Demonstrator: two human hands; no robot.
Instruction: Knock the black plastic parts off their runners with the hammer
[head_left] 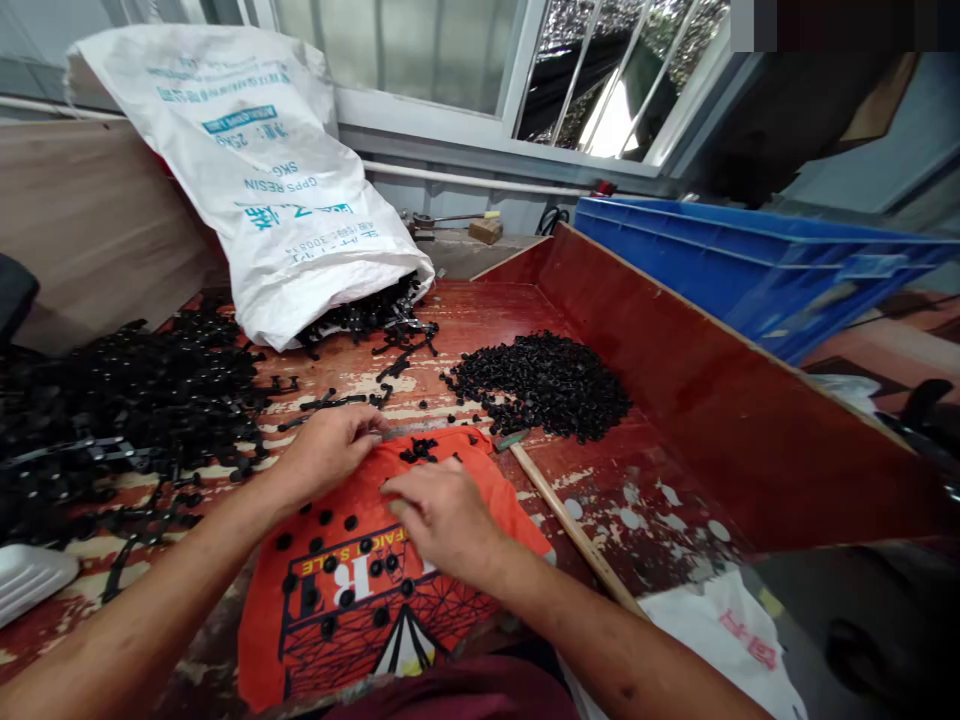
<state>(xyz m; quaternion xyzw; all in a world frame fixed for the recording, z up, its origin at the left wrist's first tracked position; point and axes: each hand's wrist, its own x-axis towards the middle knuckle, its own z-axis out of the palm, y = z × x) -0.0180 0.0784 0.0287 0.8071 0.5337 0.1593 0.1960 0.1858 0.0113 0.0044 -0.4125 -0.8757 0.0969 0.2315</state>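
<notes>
An orange printed cloth [480, 470] lies on the worn red table, with small round black plastic parts [346, 598] scattered over its print. My left hand [341, 445] is at the cloth's far left edge, its fingers curled together; anything in them is hidden. Over the middle of the cloth, my right hand [446, 515] has its thumb and forefinger drawn close together, and what is between them is too small to make out. A little cluster of black parts [418, 450] sits on the cloth just beyond my right fingers.
A heap of small black parts [544, 385] lies ahead to the right. At left is a larger pile of black moulded pieces [150, 400], beside a white sack [285, 200] spilling more. A wooden-handled tool [570, 525] rests right of the cloth. A red board [720, 420] and blue crate [720, 260] border the right.
</notes>
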